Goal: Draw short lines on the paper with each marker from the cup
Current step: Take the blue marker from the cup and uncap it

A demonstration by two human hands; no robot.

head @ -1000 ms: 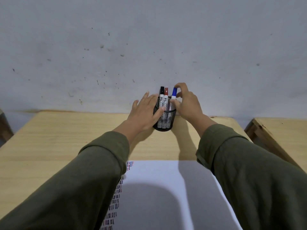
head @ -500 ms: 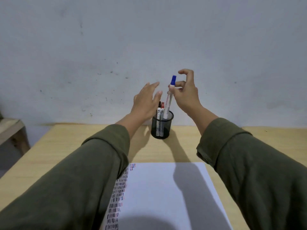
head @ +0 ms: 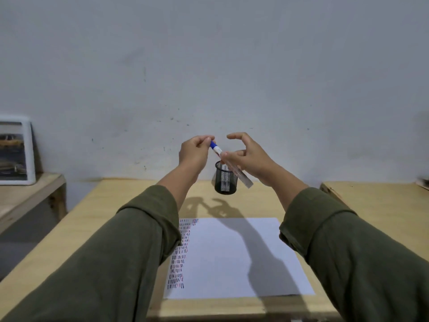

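A blue-capped marker point(head: 241, 175) hangs tilted in the air above the black mesh cup point(head: 225, 182) at the table's back. My right hand point(head: 249, 159) grips its white barrel, with the index finger and thumb spread above. My left hand point(head: 194, 152) pinches the blue cap point(head: 213, 144) at the marker's upper end. Other markers stand in the cup, mostly hidden by my right hand. A white paper point(head: 234, 256) lies on the table in front of me, with columns of short blue, red and black lines along its left edge.
The wooden table point(head: 130, 205) ends at a grey wall. A lower wooden bench point(head: 27, 196) at left carries a framed picture point(head: 15, 153). Another wooden table point(head: 376, 201) stands at right.
My right hand lifted the blue marker out of the cup and tilted it. My left hand left the cup and took hold of the blue cap. The view tilted up and back.
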